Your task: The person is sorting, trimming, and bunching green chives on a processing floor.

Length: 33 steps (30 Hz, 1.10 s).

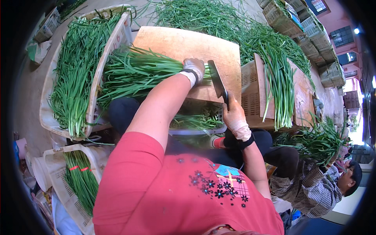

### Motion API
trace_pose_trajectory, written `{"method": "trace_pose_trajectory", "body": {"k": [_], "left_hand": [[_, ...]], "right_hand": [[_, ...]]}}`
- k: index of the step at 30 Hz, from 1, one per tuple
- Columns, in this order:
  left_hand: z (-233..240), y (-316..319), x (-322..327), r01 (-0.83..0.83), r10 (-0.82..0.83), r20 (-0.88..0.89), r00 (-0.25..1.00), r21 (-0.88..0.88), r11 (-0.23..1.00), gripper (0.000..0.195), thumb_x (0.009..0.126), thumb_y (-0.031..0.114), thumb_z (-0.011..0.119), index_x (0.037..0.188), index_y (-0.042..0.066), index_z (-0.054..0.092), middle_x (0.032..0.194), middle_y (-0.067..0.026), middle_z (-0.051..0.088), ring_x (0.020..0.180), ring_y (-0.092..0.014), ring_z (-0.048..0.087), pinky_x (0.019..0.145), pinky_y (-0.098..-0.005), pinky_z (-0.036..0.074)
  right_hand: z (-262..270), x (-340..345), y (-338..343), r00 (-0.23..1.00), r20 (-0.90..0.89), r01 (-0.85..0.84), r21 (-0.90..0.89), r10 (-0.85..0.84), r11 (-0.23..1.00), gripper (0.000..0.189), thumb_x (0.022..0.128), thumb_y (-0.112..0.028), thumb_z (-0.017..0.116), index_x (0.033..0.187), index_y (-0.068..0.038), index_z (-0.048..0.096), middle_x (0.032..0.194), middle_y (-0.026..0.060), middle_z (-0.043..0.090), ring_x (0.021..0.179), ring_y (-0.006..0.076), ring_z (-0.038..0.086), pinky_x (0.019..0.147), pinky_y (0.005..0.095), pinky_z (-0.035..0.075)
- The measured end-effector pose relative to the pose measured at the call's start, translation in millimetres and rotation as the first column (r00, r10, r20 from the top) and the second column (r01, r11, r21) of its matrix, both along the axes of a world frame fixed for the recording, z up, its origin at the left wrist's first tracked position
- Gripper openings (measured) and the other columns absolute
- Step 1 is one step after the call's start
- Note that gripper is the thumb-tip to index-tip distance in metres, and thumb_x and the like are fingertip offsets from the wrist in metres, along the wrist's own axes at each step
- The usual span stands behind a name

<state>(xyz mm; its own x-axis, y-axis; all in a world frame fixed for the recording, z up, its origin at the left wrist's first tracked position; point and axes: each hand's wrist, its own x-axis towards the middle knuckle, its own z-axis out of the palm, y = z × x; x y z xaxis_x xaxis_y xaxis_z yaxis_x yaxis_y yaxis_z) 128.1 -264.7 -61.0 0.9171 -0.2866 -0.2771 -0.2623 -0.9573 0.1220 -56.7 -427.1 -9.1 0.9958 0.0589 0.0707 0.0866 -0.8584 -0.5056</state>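
My left hand, in a pale glove with a dark band at the wrist, grips a bunch of long green leafy stalks near its pale ends. The bunch lies on a wooden board, its leaves spreading left. Just right of the stalk ends, my right hand, in a stained glove, is closed around the dark handle of a broad-bladed knife. The blade stands beside the cut-end side of the bunch, over the board; whether it touches the stalks I cannot tell.
A plastic crate full of stalks stands left; a lower-left crate holds tied bunches. Loose greens cover the floor beyond. At right, stalks lie over another board, near a co-worker holding greens. Crates are stacked behind.
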Motion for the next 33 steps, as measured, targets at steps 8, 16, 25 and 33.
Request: {"method": "trace_pose_trajectory", "body": {"k": [8, 16, 25, 33], "left_hand": [[7.7, 2.2, -5.6, -0.002, 0.001, 0.022, 1.0, 0.073, 0.997, 0.05, 0.072, 0.024, 0.073, 0.117, 0.008, 0.061, 0.114, -0.0119, 0.066, 0.104, -0.026, 0.065, 0.079, -0.0437, 0.051], [20.2, 5.2, -4.8, 0.064, -0.055, -0.086, 0.995, 0.099, 0.993, 0.051, 0.072, 0.024, 0.075, 0.119, 0.008, 0.062, 0.118, -0.0111, 0.065, 0.108, -0.026, 0.064, 0.084, -0.0472, 0.05], [23.9, -11.2, -2.2, 0.036, -0.01, -0.147, 0.989, 0.178, 0.983, 0.057, 0.068, 0.029, 0.079, 0.12, 0.014, 0.064, 0.125, -0.0046, 0.063, 0.115, -0.021, 0.06, 0.084, -0.0433, 0.05], [19.4, -6.9, -1.5, 0.07, -0.058, -0.099, 0.993, 0.124, 0.99, 0.058, 0.069, 0.03, 0.077, 0.119, 0.006, 0.061, 0.119, -0.0121, 0.065, 0.109, -0.027, 0.064, 0.083, -0.0443, 0.053]], "right_hand": [[9.1, 1.8, 4.8, 0.998, -0.06, 0.012, -0.032, -0.014, 0.999, 0.042, 0.088, -0.008, 0.054, 0.129, -0.008, 0.045, 0.103, 0.026, 0.061, 0.096, 0.0455, 0.058, 0.081, 0.0469, 0.048], [18.5, 11.6, 18.3, 0.978, -0.199, 0.011, -0.25, -0.063, 0.968, 0.031, 0.088, -0.014, 0.047, 0.114, 0.004, 0.047, 0.083, 0.0298, 0.063, 0.08, 0.0469, 0.062, 0.073, 0.0522, 0.049], [17.3, 34.4, 22.7, 0.88, -0.428, 0.082, -0.291, -0.206, 0.953, 0.032, 0.087, -0.015, 0.047, 0.108, 0.01, 0.052, 0.093, 0.0339, 0.063, 0.091, 0.0457, 0.064, 0.08, 0.0494, 0.05], [20.5, 62.4, 33.8, 0.841, -0.521, 0.07, -0.162, -0.146, 0.984, 0.034, 0.089, -0.013, 0.046, 0.112, 0.012, 0.052, 0.097, 0.0335, 0.064, 0.092, 0.0437, 0.065, 0.08, 0.0481, 0.052]]}}
